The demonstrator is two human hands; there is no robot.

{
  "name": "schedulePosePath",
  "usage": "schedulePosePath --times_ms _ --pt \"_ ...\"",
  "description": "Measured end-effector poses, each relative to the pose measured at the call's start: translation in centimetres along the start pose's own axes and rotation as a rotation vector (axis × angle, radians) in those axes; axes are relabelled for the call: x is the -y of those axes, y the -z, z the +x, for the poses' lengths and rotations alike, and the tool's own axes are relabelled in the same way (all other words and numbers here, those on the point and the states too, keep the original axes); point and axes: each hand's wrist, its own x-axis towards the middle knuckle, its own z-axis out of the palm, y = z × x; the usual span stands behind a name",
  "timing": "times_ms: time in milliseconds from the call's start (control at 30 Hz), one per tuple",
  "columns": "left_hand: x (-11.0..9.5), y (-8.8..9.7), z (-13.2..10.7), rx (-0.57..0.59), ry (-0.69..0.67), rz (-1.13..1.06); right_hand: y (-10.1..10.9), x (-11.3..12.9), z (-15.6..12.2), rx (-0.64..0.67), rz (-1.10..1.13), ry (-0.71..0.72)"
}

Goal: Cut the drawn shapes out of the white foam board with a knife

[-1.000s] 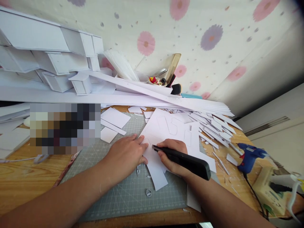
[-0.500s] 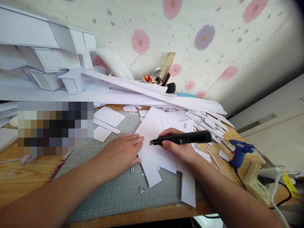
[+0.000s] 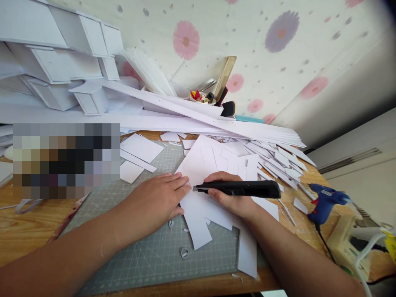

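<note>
Cutting mat [image 3: 148, 255] front bare; right hand [image 3: 230, 198] grips knife [image 3: 241, 189] over card [image 3: 201, 206].

Home craft corner, set up for paper model making. Wall behind: flowered wallpaper [image 3: 185, 41], pink and purple daisies, domestic look. Wooden tabletop [image 3: 24, 231] carries grey-green cutting mat [image 3: 148, 255] with printed grid. White card offcuts [image 3: 278, 161] heaped at right. White card models [image 3: 77, 62] stacked at left rear. Pot of tools [image 3: 204, 97] by wall. Blue glue gun [image 3: 324, 202] near right edge, beside power strip [image 3: 346, 243]. Black utility knife [image 3: 241, 189] over white card sheet [image 3: 210, 161].
</note>
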Motion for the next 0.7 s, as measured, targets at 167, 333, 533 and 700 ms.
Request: schedulePosePath --times_ms 167,333,533,700 --pt "-0.1 0.2 0.2 0.021 -0.003 0.008 0.0 0.1 0.0 0.009 -0.02 0.02" --pt "-0.1 0.2 0.1 0.004 0.004 -0.021 -0.1 0.5 0.1 0.017 -0.044 0.016" --pt "0.1 -0.2 0.0 -0.019 -0.013 0.0 0.1 1.3 0.2 0.043 -0.078 0.034" --pt "0.0 -0.2 0.1 -0.008 -0.04 0.064 0.2 1.2 0.1 0.045 -0.096 0.034"
